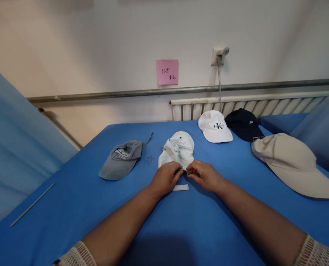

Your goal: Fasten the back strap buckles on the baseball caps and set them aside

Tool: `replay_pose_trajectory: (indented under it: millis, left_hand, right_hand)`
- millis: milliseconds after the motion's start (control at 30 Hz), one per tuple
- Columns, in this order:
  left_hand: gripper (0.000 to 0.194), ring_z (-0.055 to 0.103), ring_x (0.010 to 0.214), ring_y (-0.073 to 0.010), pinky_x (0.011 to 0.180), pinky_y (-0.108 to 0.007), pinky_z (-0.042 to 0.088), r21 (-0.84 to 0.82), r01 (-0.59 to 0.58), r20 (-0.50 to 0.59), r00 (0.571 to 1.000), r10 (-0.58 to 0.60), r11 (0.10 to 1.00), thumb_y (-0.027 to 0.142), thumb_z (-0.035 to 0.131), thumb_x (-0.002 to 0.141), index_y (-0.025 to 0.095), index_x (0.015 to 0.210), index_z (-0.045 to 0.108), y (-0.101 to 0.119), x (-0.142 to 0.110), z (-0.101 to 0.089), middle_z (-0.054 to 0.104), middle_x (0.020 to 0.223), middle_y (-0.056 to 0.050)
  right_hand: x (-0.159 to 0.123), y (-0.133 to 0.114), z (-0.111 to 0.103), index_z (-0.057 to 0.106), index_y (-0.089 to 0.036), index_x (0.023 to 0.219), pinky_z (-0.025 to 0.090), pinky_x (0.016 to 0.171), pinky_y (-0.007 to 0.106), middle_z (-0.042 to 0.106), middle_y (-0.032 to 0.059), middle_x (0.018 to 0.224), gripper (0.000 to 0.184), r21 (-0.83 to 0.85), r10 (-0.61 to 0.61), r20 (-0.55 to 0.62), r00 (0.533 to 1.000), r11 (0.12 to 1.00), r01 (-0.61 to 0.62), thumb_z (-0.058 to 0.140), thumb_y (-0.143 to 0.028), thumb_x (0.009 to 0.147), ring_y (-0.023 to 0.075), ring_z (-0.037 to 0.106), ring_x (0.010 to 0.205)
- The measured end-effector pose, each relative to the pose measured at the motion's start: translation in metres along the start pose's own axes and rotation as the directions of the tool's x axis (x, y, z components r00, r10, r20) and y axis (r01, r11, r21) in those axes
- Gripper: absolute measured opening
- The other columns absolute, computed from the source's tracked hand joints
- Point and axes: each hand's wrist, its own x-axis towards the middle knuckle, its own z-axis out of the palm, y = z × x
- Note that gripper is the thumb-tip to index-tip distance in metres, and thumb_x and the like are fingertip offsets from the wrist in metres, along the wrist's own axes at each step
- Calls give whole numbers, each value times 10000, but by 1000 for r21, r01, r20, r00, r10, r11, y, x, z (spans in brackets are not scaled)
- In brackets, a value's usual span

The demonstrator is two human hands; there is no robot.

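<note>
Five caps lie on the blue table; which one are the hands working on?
The pale white cap in the middle: both hands pinch its back strap. The grey, logo, dark and beige caps lie untouched.

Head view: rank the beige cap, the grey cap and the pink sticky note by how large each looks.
1. Beige cap, though it lies nearer the camera.
2. Grey cap.
3. Pink sticky note, on the far wall.

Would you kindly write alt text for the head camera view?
Both hands, left hand and right hand, pinch the rear strap buckle of a pale cap on a blue table. Four more caps lie around it.
</note>
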Motion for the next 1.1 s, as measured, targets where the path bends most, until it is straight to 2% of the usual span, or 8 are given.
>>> replay_pose_trajectory:
  millis: [133, 267, 533, 700, 800, 867, 967, 1100]
  left_hand:
    - [156, 569, 900, -189, 811, -308, 438, -10, -26, -17, 1000, 26, 1000, 271, 474, 910, 196, 999, 578, 5, -4, -12, 630, 952, -58]
    - [113, 563, 869, -190, 826, -315, 429, -3, -117, 104, 988, 117, 993, 279, 527, 879, 189, 914, 586, 10, -7, -22, 622, 902, -50]
    - [230, 567, 942, -209, 873, -327, 417, -102, -232, 314, 915, 253, 967, 362, 638, 821, 207, 989, 616, 13, -9, -23, 637, 980, -46]
    - [175, 565, 955, -214, 878, -329, 412, -150, -182, 316, 922, 222, 972, 330, 612, 843, 193, 951, 628, 9, -9, -16, 643, 986, -62]
    - [161, 568, 868, -181, 808, -292, 425, -272, -60, 294, 945, 142, 960, 332, 584, 856, 181, 889, 627, 6, -8, -10, 648, 906, -37]
    - [190, 550, 758, -147, 708, -256, 428, -401, 96, 250, 968, 8, 911, 350, 557, 865, 168, 861, 614, 3, -6, -4, 630, 820, -14]
    - [229, 515, 651, -114, 607, -227, 411, -605, 267, 182, 964, -196, 750, 378, 595, 825, 149, 825, 582, -3, -1, 6, 586, 735, 7]
    - [302, 532, 629, -100, 597, -229, 441, -766, 319, 191, 942, -276, 558, 382, 667, 766, 141, 932, 592, -7, 4, 16, 587, 770, 1]
  right_hand:
    - [2, 5, -5, 585, -199, 924, 445, 707, 276, 606, 26, 867, 79, -3, 22, -128, 992, 1000, -23, 595, -195, 845, 152, 573, 769]
    - [3, 14, -9, 589, -205, 920, 451, 703, 285, 599, 12, 829, 85, -25, 61, -188, 980, 997, -67, 609, -216, 838, 154, 570, 747]
    - [3, 15, -10, 593, -206, 959, 451, 698, 279, 589, 9, 843, 131, 27, 58, -183, 981, 998, -54, 601, -186, 830, 146, 561, 748]
    - [2, 15, -7, 595, -205, 956, 458, 691, 274, 591, 8, 843, 149, 54, 55, -184, 981, 997, -46, 610, -165, 813, 142, 565, 737]
    - [2, 15, -5, 594, -207, 959, 459, 678, 269, 589, 4, 832, 163, 62, 63, -182, 981, 997, -52, 613, -155, 806, 138, 566, 722]
    - [2, 15, -5, 590, -208, 957, 459, 666, 264, 587, 2, 826, 165, 68, 62, -177, 982, 996, -51, 607, -149, 805, 134, 566, 707]
    - [2, 13, -4, 581, -209, 945, 459, 666, 265, 588, -1, 811, 164, 62, 52, -173, 984, 997, -42, 601, -138, 799, 135, 568, 707]
    - [3, 10, -4, 571, -211, 936, 462, 681, 273, 603, 0, 802, 155, 59, 58, -165, 985, 997, -49, 610, -153, 798, 145, 582, 728]
